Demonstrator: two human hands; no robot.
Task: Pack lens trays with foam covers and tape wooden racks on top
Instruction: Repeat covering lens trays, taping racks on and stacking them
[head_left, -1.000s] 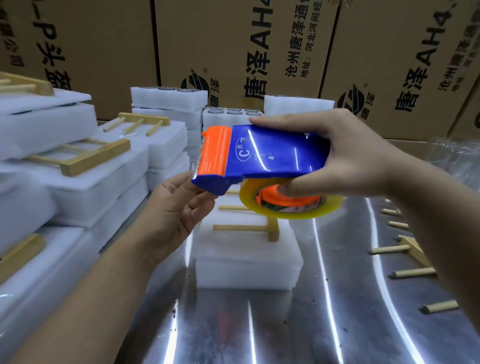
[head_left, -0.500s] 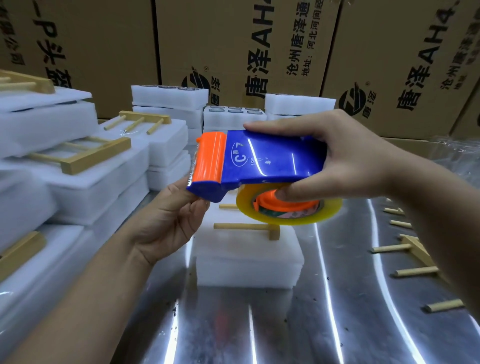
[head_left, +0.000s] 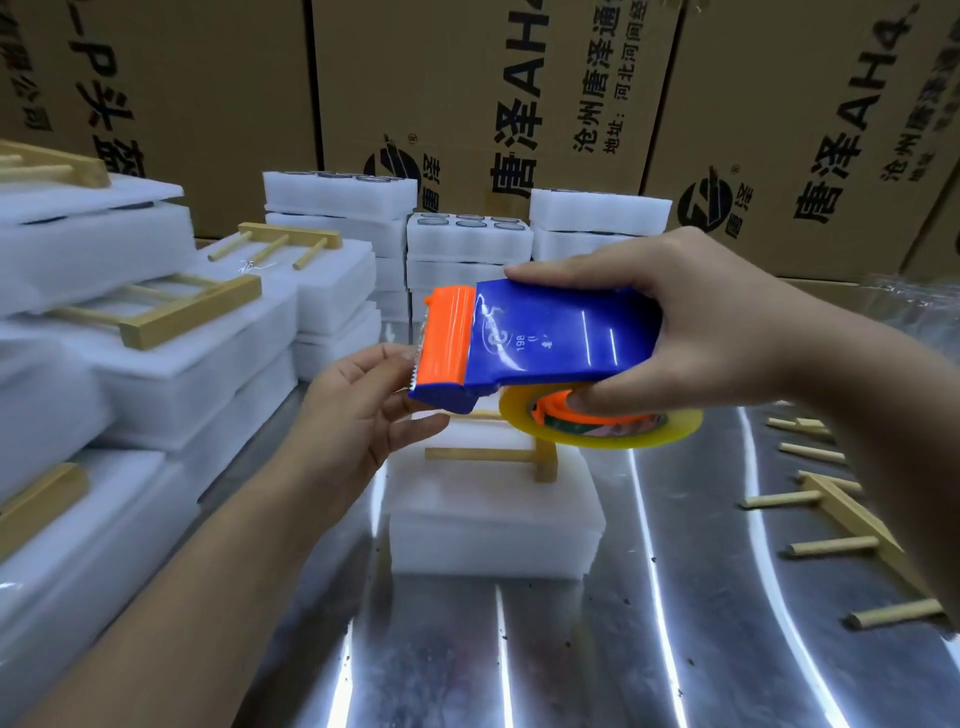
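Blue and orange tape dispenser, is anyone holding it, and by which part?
Yes. The right hand grips the blue and orange plastic tape dispenser around its blue body, a finger hooked into the tape roll's core. The left hand fingers pinch at its orange cutter end.

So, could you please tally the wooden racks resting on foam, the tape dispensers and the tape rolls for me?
wooden racks on foam: 5
tape dispenser: 1
tape roll: 1
Total: 7
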